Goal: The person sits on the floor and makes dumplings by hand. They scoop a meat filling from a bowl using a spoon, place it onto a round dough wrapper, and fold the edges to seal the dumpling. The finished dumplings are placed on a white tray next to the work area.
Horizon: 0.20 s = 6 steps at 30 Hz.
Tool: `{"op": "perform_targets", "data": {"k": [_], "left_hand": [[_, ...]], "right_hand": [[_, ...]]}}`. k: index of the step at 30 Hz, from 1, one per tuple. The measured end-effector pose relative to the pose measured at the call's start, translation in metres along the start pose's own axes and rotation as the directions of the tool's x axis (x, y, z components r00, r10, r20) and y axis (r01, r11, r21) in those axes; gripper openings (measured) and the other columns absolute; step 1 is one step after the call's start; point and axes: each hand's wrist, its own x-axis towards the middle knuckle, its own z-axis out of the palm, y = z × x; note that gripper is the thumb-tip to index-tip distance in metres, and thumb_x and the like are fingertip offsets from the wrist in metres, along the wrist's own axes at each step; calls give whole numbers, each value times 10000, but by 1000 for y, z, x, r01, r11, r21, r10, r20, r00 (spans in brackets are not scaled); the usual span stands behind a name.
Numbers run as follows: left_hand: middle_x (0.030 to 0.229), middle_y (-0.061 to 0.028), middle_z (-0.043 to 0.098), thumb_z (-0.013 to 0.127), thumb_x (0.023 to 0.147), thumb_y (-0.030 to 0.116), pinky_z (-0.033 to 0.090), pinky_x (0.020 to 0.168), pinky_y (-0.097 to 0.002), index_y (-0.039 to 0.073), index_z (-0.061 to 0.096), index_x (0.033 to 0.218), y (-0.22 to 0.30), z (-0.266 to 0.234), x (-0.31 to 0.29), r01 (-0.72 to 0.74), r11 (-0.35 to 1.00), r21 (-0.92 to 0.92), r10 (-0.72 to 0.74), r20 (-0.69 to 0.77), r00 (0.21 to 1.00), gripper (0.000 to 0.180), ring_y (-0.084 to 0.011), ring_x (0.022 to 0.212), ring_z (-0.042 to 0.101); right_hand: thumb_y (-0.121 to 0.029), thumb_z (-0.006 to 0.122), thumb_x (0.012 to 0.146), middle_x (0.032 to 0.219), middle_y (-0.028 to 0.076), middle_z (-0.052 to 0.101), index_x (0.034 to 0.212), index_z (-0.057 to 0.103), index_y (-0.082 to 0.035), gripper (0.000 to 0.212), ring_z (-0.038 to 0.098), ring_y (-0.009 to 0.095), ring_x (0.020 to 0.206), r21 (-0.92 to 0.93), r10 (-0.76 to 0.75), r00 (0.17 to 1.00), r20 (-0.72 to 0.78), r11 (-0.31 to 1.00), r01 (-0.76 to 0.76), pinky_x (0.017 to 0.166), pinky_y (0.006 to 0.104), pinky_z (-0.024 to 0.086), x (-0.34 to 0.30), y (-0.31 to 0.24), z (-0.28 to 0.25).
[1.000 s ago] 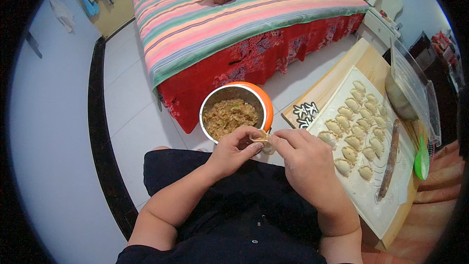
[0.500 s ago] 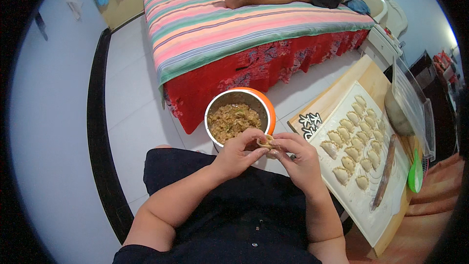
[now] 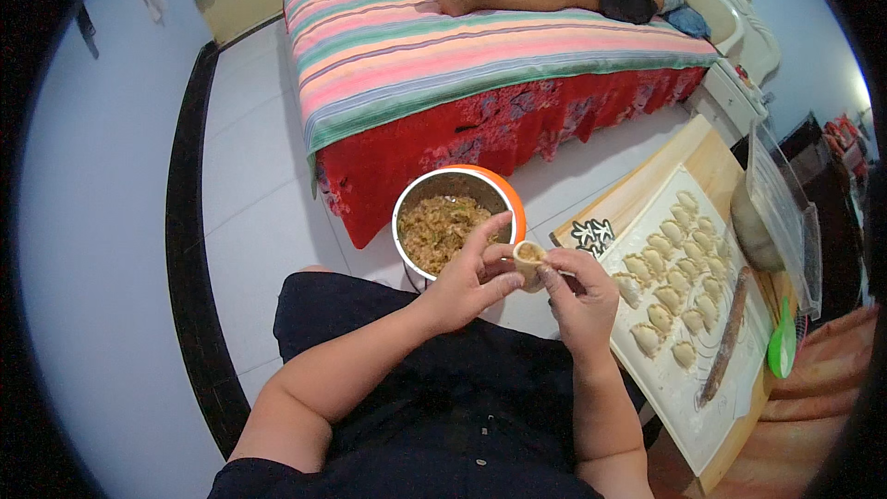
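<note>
Above my lap, my right hand (image 3: 584, 303) pinches a dumpling (image 3: 530, 266) between thumb and fingers. It is partly folded, its pale dough curled into a cup with filling showing at the top. My left hand (image 3: 469, 279) is beside it with fingers apart and the index finger raised; its fingertips are at the dumpling's left side, and I cannot tell whether they touch. Just beyond my left hand stands a pot (image 3: 399, 238) with an orange outer side, holding brownish minced filling (image 3: 442, 229) with green bits.
At right, a white board (image 3: 637, 362) on a wooden table (image 3: 605, 199) bears rows of folded dumplings (image 3: 667, 298) and a rolling pin (image 3: 725, 337). A green spoon (image 3: 782, 351) and a clear plastic box (image 3: 785, 212) are alongside. Someone lies on the striped bed (image 3: 370, 65) behind.
My left fingers have come away from their pinch and spread. The dumpling has moved slightly right in my right hand and now stands with its top opening in view.
</note>
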Motion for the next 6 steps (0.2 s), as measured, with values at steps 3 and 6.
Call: {"op": "perform_targets", "data": {"k": [3, 6], "left_hand": [[1159, -89, 535, 519, 924, 128, 447, 904, -303, 10, 362, 1311, -6, -3, 12, 138, 988, -68, -131, 105, 986, 434, -164, 1073, 529], [1260, -100, 484, 510, 934, 169, 434, 937, -308, 30, 329, 1349, 2, -1, 20, 197, 980, -37, -186, 202, 962, 474, -177, 1145, 493]], "right_hand": [[4, 634, 822, 926, 69, 627, 1009, 622, 1, 188, 606, 128, 825, 133, 4, 997, -79, 991, 6, 716, 262, 525, 6, 11, 4], [-7, 633, 828, 978, 78, 619, 1107, 584, -18, 283, 601, 139, 881, 114, 26, 994, -107, 993, -13, 737, 265, 527, 7, 2, 5]]}}
